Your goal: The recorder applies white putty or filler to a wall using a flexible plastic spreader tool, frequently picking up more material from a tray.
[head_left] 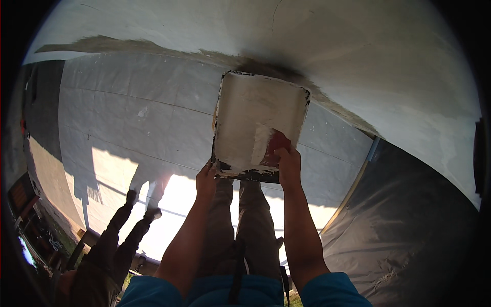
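Observation:
Out in front of me is a paint tray (245,94) with black edges, its inside coated in beige, paint-like material. My left hand (206,181) grips its near left corner. In my right hand (289,166) is a red flat scraper (276,143), held against the tray's inner surface near the right side. A pale smear of the material lies along the scraper's left edge. Some of the right fingers are hidden behind the scraper and the tray's rim.
A grey wall (388,66) curves across the top and right, with a darker wet-looking band low on it. Sheeting (153,117) covers the floor. Dark plastic (388,215) lies at right. Another person's legs (125,225) stand at lower left.

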Demonstrator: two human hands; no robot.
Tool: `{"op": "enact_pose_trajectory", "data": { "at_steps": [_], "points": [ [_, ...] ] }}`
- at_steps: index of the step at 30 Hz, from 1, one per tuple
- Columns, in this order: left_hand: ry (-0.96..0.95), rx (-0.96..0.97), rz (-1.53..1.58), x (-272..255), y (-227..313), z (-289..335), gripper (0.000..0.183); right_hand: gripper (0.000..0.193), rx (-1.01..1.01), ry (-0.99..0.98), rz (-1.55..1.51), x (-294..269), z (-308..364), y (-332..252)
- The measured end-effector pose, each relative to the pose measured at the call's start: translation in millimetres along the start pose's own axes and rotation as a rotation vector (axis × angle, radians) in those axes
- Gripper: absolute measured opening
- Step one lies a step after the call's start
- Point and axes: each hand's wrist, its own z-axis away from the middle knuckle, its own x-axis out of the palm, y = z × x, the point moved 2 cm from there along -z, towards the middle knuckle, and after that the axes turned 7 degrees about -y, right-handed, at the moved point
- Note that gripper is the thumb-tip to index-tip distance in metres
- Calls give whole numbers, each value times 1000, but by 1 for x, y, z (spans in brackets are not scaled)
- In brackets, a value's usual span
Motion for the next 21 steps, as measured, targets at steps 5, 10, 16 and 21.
{"op": "enact_pose_trajectory", "data": {
  "at_steps": [5, 10, 16, 21],
  "points": [
    [20, -19, 72, -10, -10, 0, 46, 27, 134, -51, -381, -14, 1, 1],
    [158, -39, -8, -40, -19, 3, 55, 31, 140, -171, -581, -22, 6, 10],
    [125, 59, -446, -88, -59, -6, 52, 23, 77, -140, -514, -45, 31, -12],
    [57, 777, -1196, -243, -96, -34, 54, 25, 8, -261, -551, 20, 63, -53]
  ]
}}
